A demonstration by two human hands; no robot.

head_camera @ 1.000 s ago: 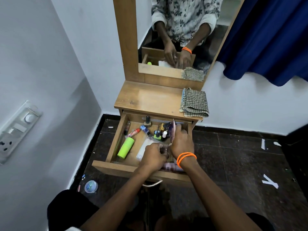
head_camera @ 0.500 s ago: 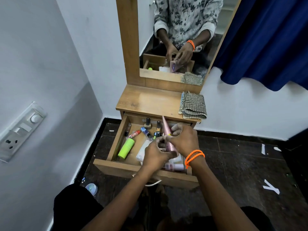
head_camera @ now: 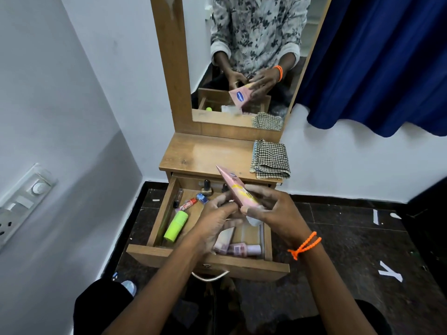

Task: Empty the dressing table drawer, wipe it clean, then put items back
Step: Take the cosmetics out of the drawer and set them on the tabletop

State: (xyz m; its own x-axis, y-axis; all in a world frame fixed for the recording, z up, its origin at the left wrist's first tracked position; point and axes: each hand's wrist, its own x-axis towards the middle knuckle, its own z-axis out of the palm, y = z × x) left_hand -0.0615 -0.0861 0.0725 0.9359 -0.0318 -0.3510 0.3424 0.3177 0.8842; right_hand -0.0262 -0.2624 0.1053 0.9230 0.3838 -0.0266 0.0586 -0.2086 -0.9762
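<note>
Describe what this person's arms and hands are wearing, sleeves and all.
Both forearms are bare in the head view. The left hand wears nothing that shows. The right hand has a bright orange knotted cord bracelet looped round its wrist in two strands. The wood-framed mirror shows the same bracelet, and a white shirt with a dark leaf print, its sleeves rolled to pale cuffs below the elbows.

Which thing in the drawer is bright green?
The green tube, lying on its side at the drawer's left. The little bottles behind it are dark, and the bottles at the front are pink.
</note>
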